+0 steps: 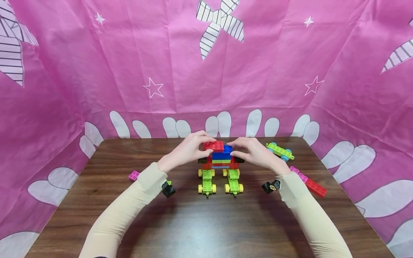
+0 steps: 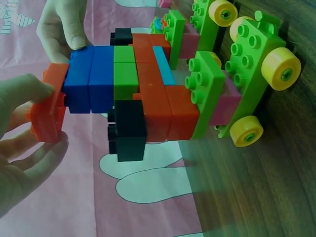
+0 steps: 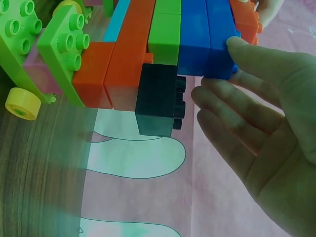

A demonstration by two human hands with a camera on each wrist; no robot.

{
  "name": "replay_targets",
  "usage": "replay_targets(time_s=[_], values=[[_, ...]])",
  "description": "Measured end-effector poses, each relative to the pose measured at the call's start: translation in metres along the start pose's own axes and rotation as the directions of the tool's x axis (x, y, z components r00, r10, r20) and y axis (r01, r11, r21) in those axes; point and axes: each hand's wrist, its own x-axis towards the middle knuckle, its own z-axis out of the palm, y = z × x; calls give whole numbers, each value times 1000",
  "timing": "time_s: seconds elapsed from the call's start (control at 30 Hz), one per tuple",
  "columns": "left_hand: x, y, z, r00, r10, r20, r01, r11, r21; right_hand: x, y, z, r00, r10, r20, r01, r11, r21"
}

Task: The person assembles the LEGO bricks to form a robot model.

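A toy-brick build stands on two rows of lime-green wheeled bases (image 1: 207, 185) with yellow wheels. Red bricks (image 2: 153, 116), green bricks (image 2: 126, 79) and blue bricks (image 1: 221, 156) are stacked above, and a black brick (image 3: 157, 101) juts out on each side. My left hand (image 1: 194, 147) pinches a red brick (image 2: 51, 103) at the top left, between thumb and fingers. That red brick overhangs the blue ones. On the other side, my right hand (image 1: 253, 150) holds the upper blue brick (image 3: 220, 44), thumb on its front and fingers behind.
A lime-green wheeled base with blue wheels (image 1: 280, 151) lies at the back right. Near it, pink bricks (image 1: 298, 173) and a red brick (image 1: 316, 188) form a row. A pink brick (image 1: 133, 175) sits by my left forearm. The wooden table (image 1: 206, 222) meets a pink cloth behind.
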Motion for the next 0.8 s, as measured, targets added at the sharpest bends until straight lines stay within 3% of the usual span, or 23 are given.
replay_targets(time_s=[0.23,0.8], values=[[1,1,-4,998,-41,44,42,999,-22,1,-3,-1,1000,17,12,-17,1000,6],[-3,4,0,998,-65,-8,65,998,-5,0,-2,-1,1000,6,5,-6,1000,9]])
